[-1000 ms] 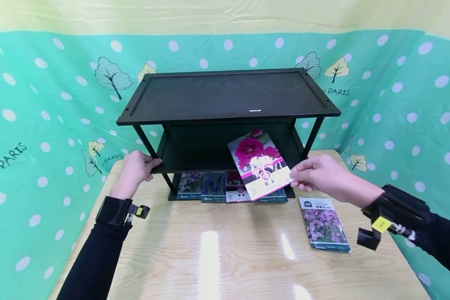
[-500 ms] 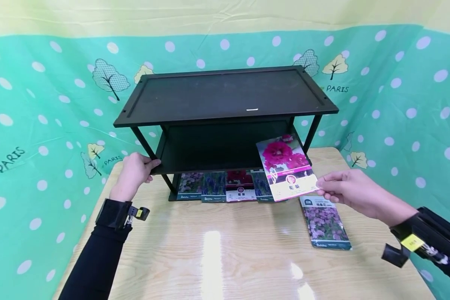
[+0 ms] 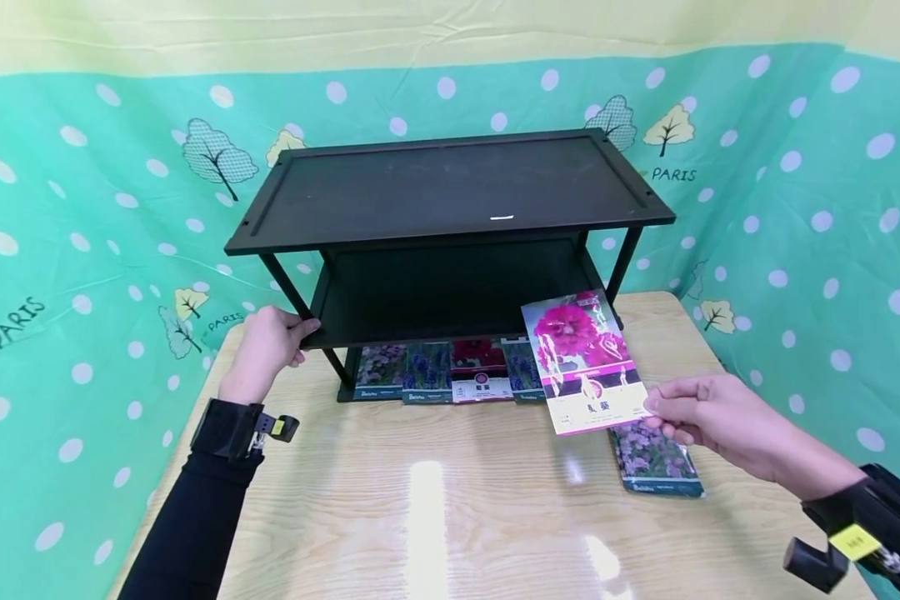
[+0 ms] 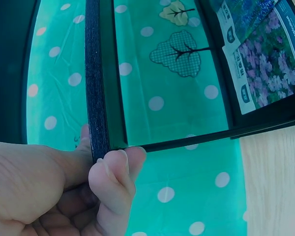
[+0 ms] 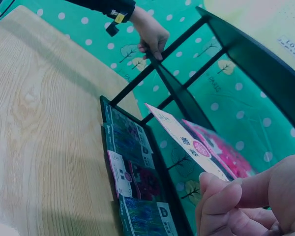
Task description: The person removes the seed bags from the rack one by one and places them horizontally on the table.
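My right hand (image 3: 735, 425) pinches the lower right corner of a seed packet (image 3: 581, 354) with pink flowers and a white lower band. The packet is tilted in the air before the right end of the black rack (image 3: 450, 187). It covers the top of a purple-flower seed packet (image 3: 656, 462) lying on the table. My left hand (image 3: 266, 350) grips the front left corner of the rack's middle shelf (image 3: 420, 292), thumb on top. In the left wrist view, fingers (image 4: 115, 172) curl around the black shelf edge.
Several seed packets lie in a row on the rack's bottom shelf, among them a dark red one (image 3: 482, 375) and a blue-flower one (image 3: 427, 373). The wooden table (image 3: 345, 500) extends in front. A green dotted cloth (image 3: 82, 250) hangs behind and at both sides.
My right hand has moved right and toward me with the pink-flower packet, from before the middle shelf to above the packet on the table. My left hand keeps its grip on the shelf corner.
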Demonstrator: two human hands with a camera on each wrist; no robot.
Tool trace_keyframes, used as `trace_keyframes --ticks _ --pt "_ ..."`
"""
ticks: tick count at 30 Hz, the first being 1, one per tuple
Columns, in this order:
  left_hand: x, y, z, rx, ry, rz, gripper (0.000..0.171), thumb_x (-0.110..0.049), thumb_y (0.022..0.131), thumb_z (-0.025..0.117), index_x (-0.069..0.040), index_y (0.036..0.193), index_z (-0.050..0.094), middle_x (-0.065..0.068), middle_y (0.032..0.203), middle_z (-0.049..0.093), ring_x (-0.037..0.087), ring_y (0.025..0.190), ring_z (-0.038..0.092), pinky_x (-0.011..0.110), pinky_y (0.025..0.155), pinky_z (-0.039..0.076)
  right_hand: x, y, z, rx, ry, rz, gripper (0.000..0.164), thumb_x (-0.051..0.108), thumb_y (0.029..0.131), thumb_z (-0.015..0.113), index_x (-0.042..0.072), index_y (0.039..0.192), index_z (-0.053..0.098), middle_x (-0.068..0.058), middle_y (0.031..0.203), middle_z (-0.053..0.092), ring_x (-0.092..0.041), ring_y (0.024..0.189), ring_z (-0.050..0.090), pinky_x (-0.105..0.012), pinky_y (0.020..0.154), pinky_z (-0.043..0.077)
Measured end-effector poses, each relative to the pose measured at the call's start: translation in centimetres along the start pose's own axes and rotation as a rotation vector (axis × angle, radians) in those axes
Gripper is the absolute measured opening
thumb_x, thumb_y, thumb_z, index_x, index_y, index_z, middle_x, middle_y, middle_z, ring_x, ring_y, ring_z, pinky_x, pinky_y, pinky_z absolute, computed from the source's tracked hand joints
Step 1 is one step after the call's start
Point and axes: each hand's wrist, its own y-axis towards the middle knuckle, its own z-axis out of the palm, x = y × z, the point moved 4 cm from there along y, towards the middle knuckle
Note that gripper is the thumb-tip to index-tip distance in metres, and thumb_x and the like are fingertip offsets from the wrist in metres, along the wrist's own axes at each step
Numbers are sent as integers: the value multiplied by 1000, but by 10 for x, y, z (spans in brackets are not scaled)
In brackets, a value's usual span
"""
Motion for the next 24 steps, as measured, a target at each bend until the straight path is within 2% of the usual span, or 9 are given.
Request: trace_keyframes --ticks 7,12,19,24 --pt "-1 0 1 -1 -6 7 35 -18 105 64 8 87 78 3 51 61 19 47 65 28 45 43 -19 -8 7 50 17 31 35 16 106 60 -11 128 59 -8 96 75 -13 76 64 -25 66 55" --pt "1 2 1 -2 14 4 34 -19 105 65 9 90 78 4 53 63 18 48 65 27 46 46 -36 -9 14 44 21 68 32 16 106 60 -9 124 62 -8 93 74 -13 73 61 -24 61 51" --pt "1 3 0 0 26 -9 33 -18 105 65 9 89 77 4 55 63 17 48 65 27 46 45 -66 -6 24 71 24 27 24 11 104 59 -10 116 64 -9 91 73 -12 71 61 -22 59 50" --pt "-1 3 -1 16 18 -21 33 -18 105 64 10 92 77 5 57 64 17 48 64 26 48 47 -90 -1 30 65 46 48 21 9 102 60 -10 113 65 -8 89 73 -12 71 62 -22 60 50"
